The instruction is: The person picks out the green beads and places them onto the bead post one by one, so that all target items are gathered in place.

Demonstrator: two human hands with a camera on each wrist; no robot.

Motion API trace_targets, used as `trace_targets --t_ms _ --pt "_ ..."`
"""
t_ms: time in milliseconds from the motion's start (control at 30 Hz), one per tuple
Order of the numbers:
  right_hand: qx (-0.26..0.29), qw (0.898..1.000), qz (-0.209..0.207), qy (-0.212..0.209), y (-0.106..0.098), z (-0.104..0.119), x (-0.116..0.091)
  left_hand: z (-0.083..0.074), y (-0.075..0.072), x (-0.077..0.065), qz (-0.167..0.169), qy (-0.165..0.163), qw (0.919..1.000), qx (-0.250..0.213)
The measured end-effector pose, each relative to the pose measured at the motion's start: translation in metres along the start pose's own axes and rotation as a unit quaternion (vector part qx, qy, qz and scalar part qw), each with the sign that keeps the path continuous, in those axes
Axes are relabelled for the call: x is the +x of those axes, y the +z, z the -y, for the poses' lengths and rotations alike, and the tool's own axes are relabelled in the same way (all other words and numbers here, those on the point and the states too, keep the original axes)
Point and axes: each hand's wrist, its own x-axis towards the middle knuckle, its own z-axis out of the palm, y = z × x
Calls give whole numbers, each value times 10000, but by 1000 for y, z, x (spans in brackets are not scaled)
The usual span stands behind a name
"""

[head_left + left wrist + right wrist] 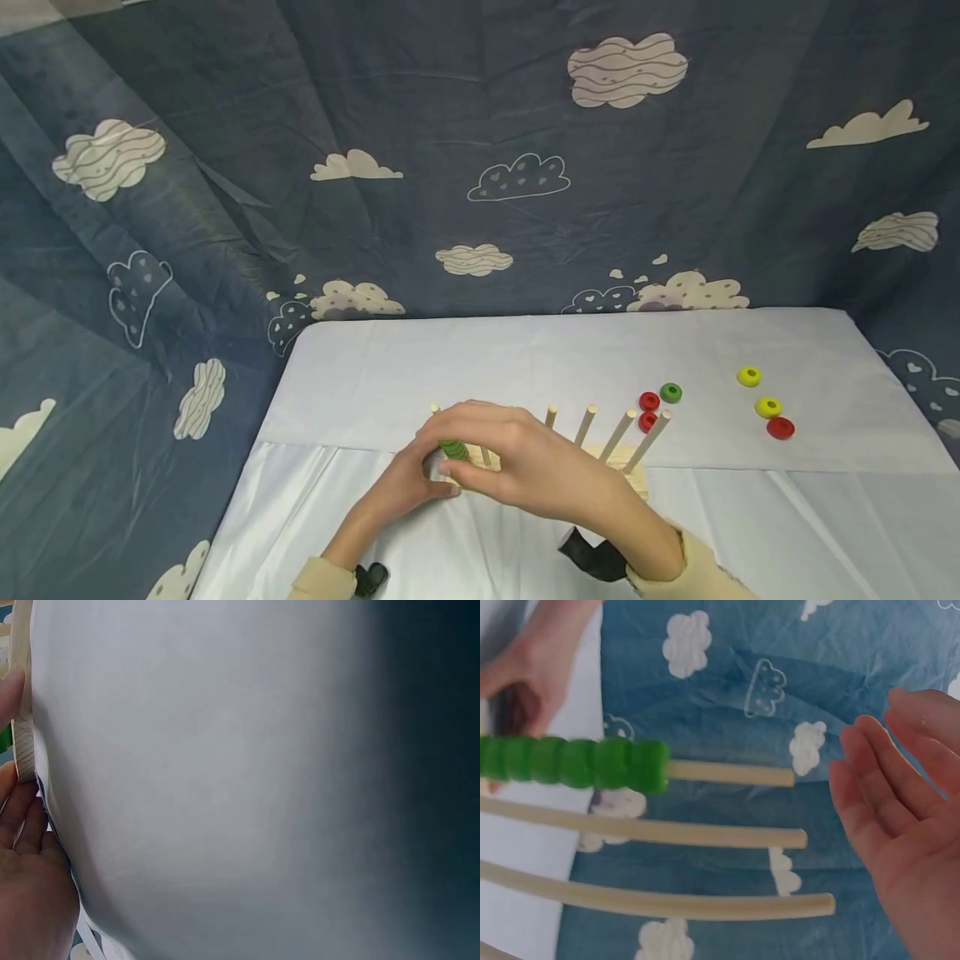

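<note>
A wooden peg board [637,483] with several upright pegs stands on the white cloth. Green rings [570,761] are stacked on its leftmost peg, whose bare tip sticks out past them. With thumb and fingers, my left hand [401,485] grips the board's left end; the left wrist view shows the fingers at the board's end [25,754]. Over the left pegs arches my right hand [525,462], hiding part of the board in the head view. In the right wrist view its fingers are relaxed, apart from the peg tips, and hold nothing.
Right of the board's far side lie two red rings [649,402] and a green ring [671,392]. Farther right are two yellow rings [768,407] and a red ring [781,428]. A dark cloud-patterned curtain [517,242] hangs behind the white table [487,358].
</note>
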Motion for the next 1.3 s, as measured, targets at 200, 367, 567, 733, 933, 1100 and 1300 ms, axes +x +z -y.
trace_targets --t_ms 200,367,567,733,933,1100,1300 --pt "158 9992 99 353 14 -1 -17 1 0 0 40 11 10000 62" --pt "329 9984 -7 464 24 -5 -28 1 0 2 30 -167 9998 -129" --pt "521 9971 -61 552 33 -9 -40 0 1 2 -129 51 9998 108" --pt "735 9924 -137 980 36 -12 -51 0 3 2 -193 81 9997 95" --pt "730 9920 -338 973 41 -19 -67 1 3 1 -156 115 9998 33" --pt "743 9909 -477 1013 48 -25 -81 1 4 2 -173 109 9998 71" --pt "826 9864 -507 1330 55 -30 -98 1 5 2 -180 119 9997 77"
